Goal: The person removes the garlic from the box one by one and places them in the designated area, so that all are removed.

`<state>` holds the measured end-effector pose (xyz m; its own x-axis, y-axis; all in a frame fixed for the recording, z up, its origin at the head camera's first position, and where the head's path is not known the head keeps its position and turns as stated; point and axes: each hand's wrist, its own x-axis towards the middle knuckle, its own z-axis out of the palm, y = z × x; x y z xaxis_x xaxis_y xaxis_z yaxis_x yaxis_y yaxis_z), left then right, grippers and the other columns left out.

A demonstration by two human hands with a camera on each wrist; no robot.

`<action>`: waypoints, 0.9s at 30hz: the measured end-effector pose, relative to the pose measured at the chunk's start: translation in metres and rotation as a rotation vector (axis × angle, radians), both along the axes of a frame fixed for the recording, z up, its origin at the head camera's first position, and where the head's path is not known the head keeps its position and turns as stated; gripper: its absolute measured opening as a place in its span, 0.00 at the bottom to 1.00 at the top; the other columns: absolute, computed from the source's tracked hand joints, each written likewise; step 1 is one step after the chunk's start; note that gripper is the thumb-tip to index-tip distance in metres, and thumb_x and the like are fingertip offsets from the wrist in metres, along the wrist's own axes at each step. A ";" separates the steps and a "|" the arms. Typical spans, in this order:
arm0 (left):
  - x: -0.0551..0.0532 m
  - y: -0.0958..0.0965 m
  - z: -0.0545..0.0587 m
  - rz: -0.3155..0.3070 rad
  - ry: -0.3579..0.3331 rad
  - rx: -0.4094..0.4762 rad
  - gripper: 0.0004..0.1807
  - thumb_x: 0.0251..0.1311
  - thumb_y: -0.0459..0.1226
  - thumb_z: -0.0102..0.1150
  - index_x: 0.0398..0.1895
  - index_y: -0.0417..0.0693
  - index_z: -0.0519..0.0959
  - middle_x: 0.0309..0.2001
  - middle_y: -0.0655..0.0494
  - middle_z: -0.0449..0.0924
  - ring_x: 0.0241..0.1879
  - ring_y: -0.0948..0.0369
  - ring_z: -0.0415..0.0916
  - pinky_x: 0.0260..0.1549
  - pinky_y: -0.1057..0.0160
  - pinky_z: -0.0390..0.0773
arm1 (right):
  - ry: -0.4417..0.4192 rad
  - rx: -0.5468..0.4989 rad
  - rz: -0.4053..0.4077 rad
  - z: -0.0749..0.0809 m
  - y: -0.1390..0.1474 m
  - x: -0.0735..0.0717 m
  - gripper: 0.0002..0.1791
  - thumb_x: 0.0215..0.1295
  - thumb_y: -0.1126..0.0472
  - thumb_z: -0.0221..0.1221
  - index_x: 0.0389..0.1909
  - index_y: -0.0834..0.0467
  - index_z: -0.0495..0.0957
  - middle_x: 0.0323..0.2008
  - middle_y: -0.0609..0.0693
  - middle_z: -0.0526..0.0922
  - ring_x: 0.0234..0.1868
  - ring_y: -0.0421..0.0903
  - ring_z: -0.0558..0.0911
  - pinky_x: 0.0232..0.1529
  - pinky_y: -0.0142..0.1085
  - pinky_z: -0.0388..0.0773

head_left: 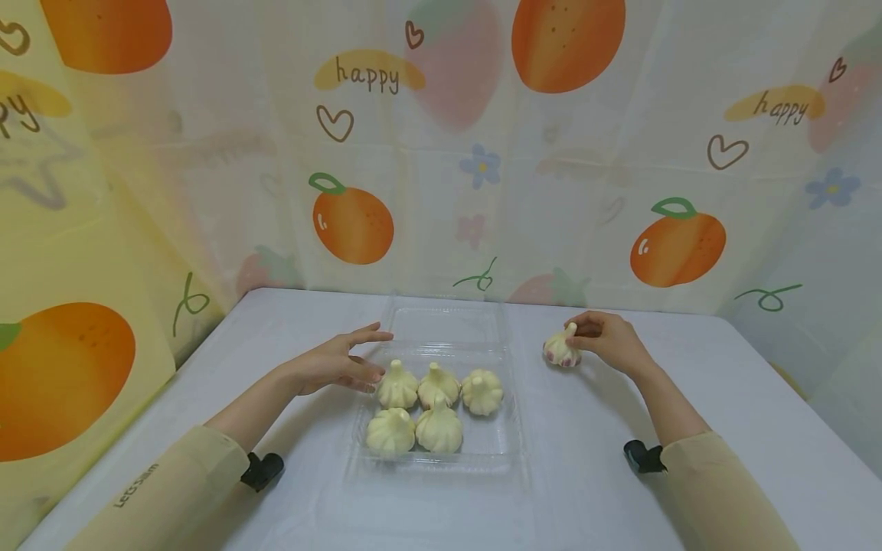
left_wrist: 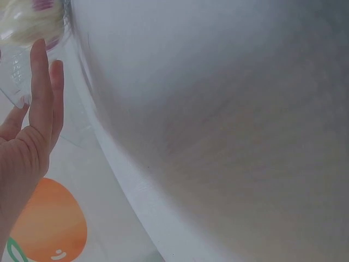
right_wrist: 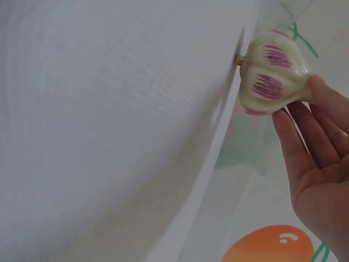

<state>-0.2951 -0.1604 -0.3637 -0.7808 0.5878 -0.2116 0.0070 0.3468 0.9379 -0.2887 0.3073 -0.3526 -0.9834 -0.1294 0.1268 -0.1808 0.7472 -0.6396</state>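
Note:
My right hand (head_left: 612, 342) pinches a garlic bulb (head_left: 560, 351) by its neck, to the right of a clear plastic box (head_left: 488, 439). Purple streaks mark the side of this bulb (right_wrist: 270, 71) in the right wrist view, where its root end is close to the white table surface. Several pale garlic bulbs (head_left: 439, 428) sit in two rows inside the box, stems mostly upward. At the box's left wall is my left hand (head_left: 332, 366), fingers extended and fingertips right at the rim. In the left wrist view its fingers (left_wrist: 41, 90) reach up beside a streaked bulb (left_wrist: 30, 24).
The box's hinged clear lid (head_left: 427, 505) lies on the near side of the white table (head_left: 586, 474). Behind the table hangs a fruit-print curtain (head_left: 427, 229). Black straps with camera mounts (head_left: 644, 457) sit at both wrists.

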 end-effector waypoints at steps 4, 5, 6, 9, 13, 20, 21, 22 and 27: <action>0.000 0.000 0.000 -0.006 0.002 0.000 0.45 0.60 0.35 0.65 0.78 0.46 0.53 0.82 0.52 0.24 0.57 0.56 0.77 0.52 0.55 0.86 | -0.016 0.005 -0.003 0.000 -0.001 0.000 0.18 0.66 0.56 0.63 0.53 0.62 0.79 0.49 0.61 0.87 0.53 0.57 0.84 0.54 0.48 0.82; 0.000 0.000 0.000 -0.008 0.002 0.000 0.45 0.60 0.35 0.65 0.78 0.46 0.53 0.82 0.52 0.24 0.57 0.56 0.77 0.52 0.55 0.86 | -0.017 0.004 -0.003 0.001 -0.002 0.000 0.19 0.66 0.56 0.63 0.53 0.62 0.79 0.49 0.62 0.87 0.54 0.58 0.83 0.55 0.49 0.82; 0.000 0.000 0.000 -0.009 0.001 0.000 0.45 0.60 0.35 0.65 0.78 0.46 0.53 0.82 0.52 0.24 0.57 0.56 0.77 0.52 0.55 0.86 | -0.018 0.006 -0.005 0.001 -0.002 0.000 0.19 0.66 0.56 0.63 0.53 0.62 0.79 0.49 0.62 0.87 0.54 0.58 0.83 0.55 0.50 0.82; 0.000 0.000 0.001 -0.007 -0.001 0.000 0.45 0.60 0.36 0.65 0.78 0.46 0.53 0.82 0.53 0.24 0.57 0.56 0.77 0.52 0.55 0.86 | -0.015 0.015 -0.004 0.001 -0.003 0.000 0.19 0.66 0.55 0.63 0.53 0.62 0.79 0.50 0.62 0.86 0.55 0.59 0.83 0.57 0.53 0.81; 0.001 0.000 0.001 -0.006 0.002 -0.003 0.44 0.61 0.35 0.65 0.78 0.46 0.54 0.82 0.53 0.25 0.57 0.56 0.77 0.52 0.55 0.86 | -0.009 0.032 -0.005 0.000 -0.003 -0.001 0.20 0.67 0.54 0.62 0.53 0.61 0.79 0.50 0.61 0.86 0.55 0.59 0.83 0.57 0.54 0.80; 0.003 -0.001 0.002 -0.014 0.012 0.004 0.44 0.61 0.35 0.65 0.77 0.44 0.54 0.81 0.50 0.24 0.55 0.57 0.78 0.52 0.54 0.86 | 0.009 0.032 -0.005 0.002 -0.005 0.001 0.19 0.66 0.54 0.63 0.53 0.62 0.80 0.50 0.61 0.86 0.53 0.59 0.83 0.54 0.51 0.82; 0.003 -0.001 0.002 -0.013 0.012 0.004 0.44 0.61 0.35 0.64 0.77 0.44 0.54 0.81 0.50 0.24 0.55 0.56 0.78 0.52 0.54 0.86 | 0.010 0.032 -0.005 0.002 -0.006 0.001 0.19 0.67 0.54 0.62 0.53 0.62 0.80 0.50 0.62 0.86 0.54 0.59 0.83 0.54 0.52 0.82; 0.003 -0.001 0.002 -0.012 0.013 0.003 0.44 0.61 0.34 0.64 0.77 0.44 0.54 0.81 0.50 0.24 0.55 0.56 0.78 0.52 0.54 0.86 | 0.008 0.034 -0.008 0.002 -0.006 0.001 0.19 0.67 0.54 0.62 0.53 0.62 0.80 0.50 0.62 0.86 0.54 0.59 0.83 0.55 0.52 0.82; 0.003 0.000 0.003 -0.008 0.013 -0.006 0.44 0.61 0.34 0.65 0.77 0.45 0.54 0.81 0.50 0.24 0.55 0.56 0.78 0.52 0.55 0.86 | -0.003 0.035 -0.014 0.003 -0.008 0.001 0.20 0.68 0.53 0.61 0.54 0.62 0.80 0.52 0.62 0.85 0.56 0.60 0.82 0.56 0.54 0.81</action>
<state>-0.2925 -0.1605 -0.3611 -0.7789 0.5927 -0.2051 0.0218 0.3524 0.9356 -0.2874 0.2995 -0.3497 -0.9855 -0.1200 0.1195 -0.1684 0.7713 -0.6138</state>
